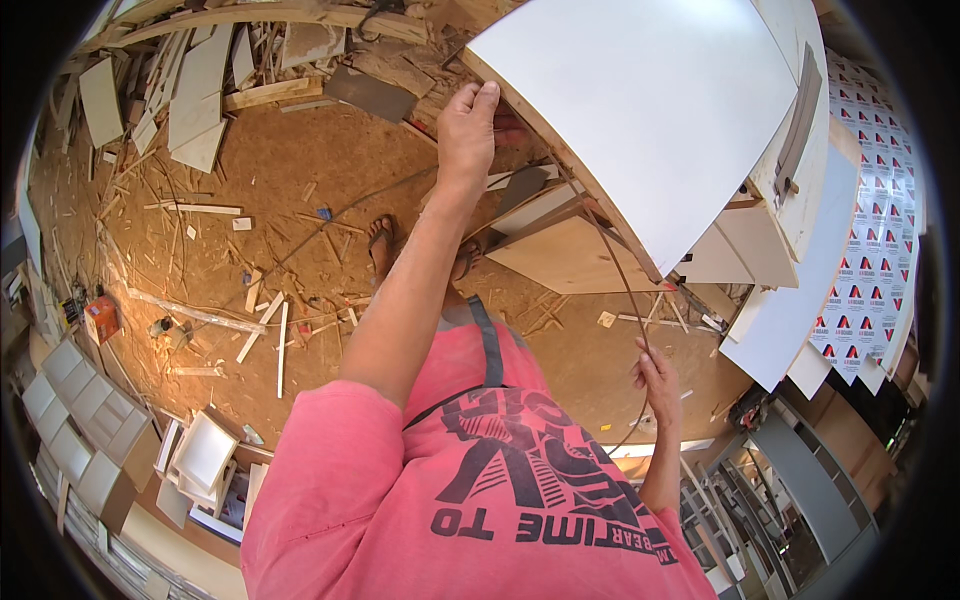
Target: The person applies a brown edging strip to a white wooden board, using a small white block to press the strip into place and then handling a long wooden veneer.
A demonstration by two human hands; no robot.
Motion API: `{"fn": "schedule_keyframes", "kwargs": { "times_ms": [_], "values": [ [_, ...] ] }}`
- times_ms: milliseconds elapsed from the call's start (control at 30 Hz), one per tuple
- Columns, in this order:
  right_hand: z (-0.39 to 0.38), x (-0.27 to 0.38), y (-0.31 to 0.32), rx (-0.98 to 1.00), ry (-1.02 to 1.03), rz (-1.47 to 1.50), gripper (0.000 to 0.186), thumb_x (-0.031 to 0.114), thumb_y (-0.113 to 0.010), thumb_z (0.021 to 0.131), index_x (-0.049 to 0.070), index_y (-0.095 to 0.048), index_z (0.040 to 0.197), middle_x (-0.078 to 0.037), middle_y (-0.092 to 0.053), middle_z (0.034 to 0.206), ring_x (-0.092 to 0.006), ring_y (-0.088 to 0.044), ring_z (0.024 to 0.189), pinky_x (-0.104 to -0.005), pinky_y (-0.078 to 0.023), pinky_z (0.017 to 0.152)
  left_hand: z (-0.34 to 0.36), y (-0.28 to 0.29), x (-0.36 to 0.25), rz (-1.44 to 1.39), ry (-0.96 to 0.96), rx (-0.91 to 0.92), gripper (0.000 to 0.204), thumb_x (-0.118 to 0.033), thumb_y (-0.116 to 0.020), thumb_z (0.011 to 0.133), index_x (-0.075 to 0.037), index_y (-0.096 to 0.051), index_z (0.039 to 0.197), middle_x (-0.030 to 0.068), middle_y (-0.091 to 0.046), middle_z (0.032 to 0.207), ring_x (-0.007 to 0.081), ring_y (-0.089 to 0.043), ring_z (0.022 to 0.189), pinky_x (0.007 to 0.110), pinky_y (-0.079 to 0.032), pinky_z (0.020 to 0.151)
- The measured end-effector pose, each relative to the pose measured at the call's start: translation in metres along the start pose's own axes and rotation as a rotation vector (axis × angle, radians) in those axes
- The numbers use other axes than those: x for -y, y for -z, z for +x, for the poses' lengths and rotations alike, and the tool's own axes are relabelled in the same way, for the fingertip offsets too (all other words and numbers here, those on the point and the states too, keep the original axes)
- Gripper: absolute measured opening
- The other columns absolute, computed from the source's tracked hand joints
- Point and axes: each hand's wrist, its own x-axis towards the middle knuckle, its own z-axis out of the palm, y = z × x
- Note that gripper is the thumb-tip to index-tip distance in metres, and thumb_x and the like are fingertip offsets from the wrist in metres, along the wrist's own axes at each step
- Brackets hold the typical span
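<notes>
A large white panel [640, 110] with a raw brown edge fills the upper right. Along that edge runs a thin dark brown strip [622, 275], which leaves the panel lower down and hangs in a loose curve. My left hand [467, 135] is closed at the panel's edge near its far corner, fingers pressed where the strip lies; the exact grip is partly hidden. Closer to my body, my right hand [655, 378] pinches the free length of the strip between thumb and fingers, apart from the panel.
Under the panel lean pale boards [570, 255]. Printed sheets [870, 240] stand at the right. Wood offcuts [195, 105] are heaped at the far left, with scraps and a cable [340, 215] across the dirt floor. Grey cabinet frames [815, 480] stand at lower right, white drawers [203, 450] at lower left.
</notes>
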Motion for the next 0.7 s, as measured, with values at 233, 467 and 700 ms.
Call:
{"fn": "schedule_keyframes", "kwargs": {
  "times_ms": [233,467,700],
  "values": [
    [0.008,-0.003,0.011,-0.024,0.020,0.005,0.033,0.019,-0.049,0.097,0.006,-0.056,0.127,0.000,-0.054,0.072,-0.0056,-0.048,0.058,-0.0196,-0.041,0.054,-0.004,-0.005,-0.004,0.031,-0.026,0.004,0.025,-0.023,-0.044,0.099,-0.002,-0.058,0.100,0.0060,-0.063,0.090,0.0146,-0.062,0.079,0.030,-0.057,0.067],
    [0.009,0.007,0.015,-0.037,0.021,-0.003,0.033,0.020,-0.050,0.096,0.007,-0.057,0.126,0.000,-0.054,0.072,-0.0050,-0.048,0.059,-0.0193,-0.040,0.055,-0.004,-0.007,-0.002,-0.020,-0.007,-0.026,0.024,-0.022,-0.044,0.098,-0.002,-0.058,0.098,0.0063,-0.062,0.091,0.0148,-0.061,0.081,0.031,-0.058,0.069],
    [0.017,0.006,0.021,-0.064,0.012,-0.037,0.033,0.022,-0.051,0.096,0.008,-0.058,0.126,0.001,-0.053,0.070,-0.0051,-0.047,0.058,-0.0200,-0.040,0.053,-0.003,-0.009,0.002,-0.027,-0.020,-0.020,0.022,-0.022,-0.045,0.098,-0.002,-0.056,0.099,0.0070,-0.062,0.092,0.0158,-0.062,0.082,0.031,-0.057,0.071]
  ]
}}
